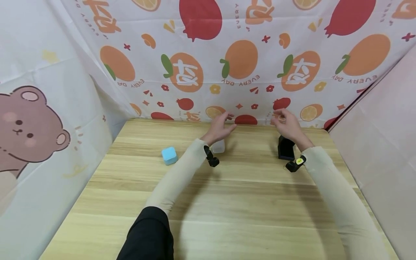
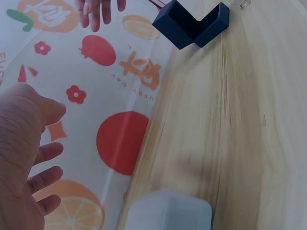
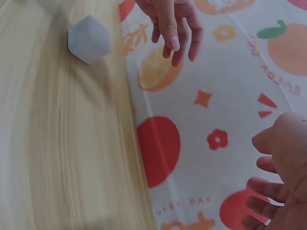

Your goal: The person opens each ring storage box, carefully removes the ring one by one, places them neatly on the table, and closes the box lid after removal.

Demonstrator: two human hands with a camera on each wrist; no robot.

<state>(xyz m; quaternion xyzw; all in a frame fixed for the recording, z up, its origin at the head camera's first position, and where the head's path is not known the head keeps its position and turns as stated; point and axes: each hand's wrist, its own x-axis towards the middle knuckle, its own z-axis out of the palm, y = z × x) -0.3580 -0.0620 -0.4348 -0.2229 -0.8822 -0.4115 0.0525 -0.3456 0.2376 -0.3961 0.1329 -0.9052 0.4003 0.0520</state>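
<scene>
My left hand [image 1: 218, 129] hovers above the back part of the table, fingers loose and holding nothing. Just below its wrist sits a whitish block with rounded corners [image 1: 219, 146], partly hidden by the arm in the head view. My right hand [image 1: 287, 125] is also in the air with relaxed fingers, nothing held. Under it stands a small dark navy jewellery box [image 1: 286, 148] with its lid raised, clearer in the left wrist view. Close to this box lies a small gold ring-like item [image 2: 245, 4], cut off by that view's top edge.
A light blue block with rounded corners [image 1: 169, 155] sits on the wooden table [image 1: 227, 209], left of the left forearm. A fruit-print cloth [image 1: 242, 90] hangs along the table's back edge. Pale cloths hang at the left [image 1: 81, 151] and right [image 1: 377, 119].
</scene>
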